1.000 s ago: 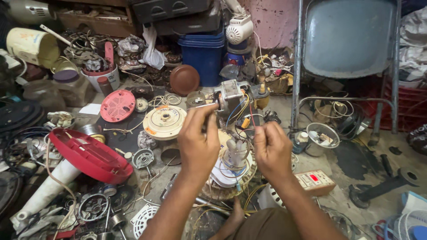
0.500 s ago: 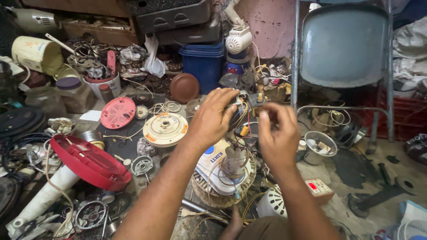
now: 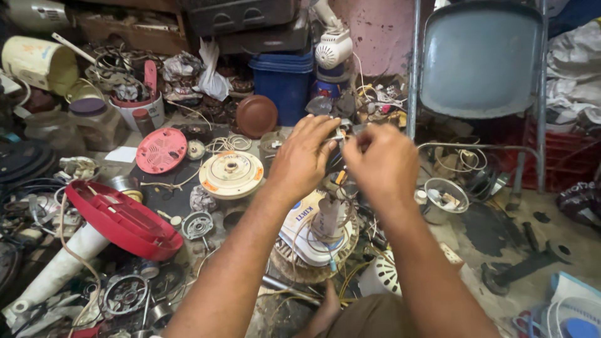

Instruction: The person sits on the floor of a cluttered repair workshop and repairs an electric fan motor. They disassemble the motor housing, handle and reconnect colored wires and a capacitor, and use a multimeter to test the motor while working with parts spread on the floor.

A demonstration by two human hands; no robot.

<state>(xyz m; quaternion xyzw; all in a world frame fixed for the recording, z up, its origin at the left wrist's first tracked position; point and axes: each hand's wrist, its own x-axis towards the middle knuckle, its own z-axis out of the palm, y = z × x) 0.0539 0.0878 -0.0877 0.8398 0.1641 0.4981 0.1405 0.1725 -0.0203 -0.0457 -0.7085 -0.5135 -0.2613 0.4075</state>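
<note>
My left hand (image 3: 305, 156) and my right hand (image 3: 380, 161) meet above a white fan motor (image 3: 316, 235) that stands on the floor between them. Both hands pinch thin coloured wires (image 3: 340, 177) that rise from the motor. The fingertips of the two hands nearly touch, and they hide the wire ends. A grey shaft sticks up from the motor's middle, below my hands. Left of my left hand lies a round cream motor cover (image 3: 231, 173).
A red fan base (image 3: 122, 219) and a red round grille cover (image 3: 161, 150) lie at the left among loose parts and cables. A blue bin (image 3: 286, 84) stands at the back. A grey metal folding chair (image 3: 479, 62) is at the right, a metal bowl (image 3: 444, 195) below it.
Both hands rose and moved further from me with the wires, closing toward each other. The view shifted slightly down and to the right.
</note>
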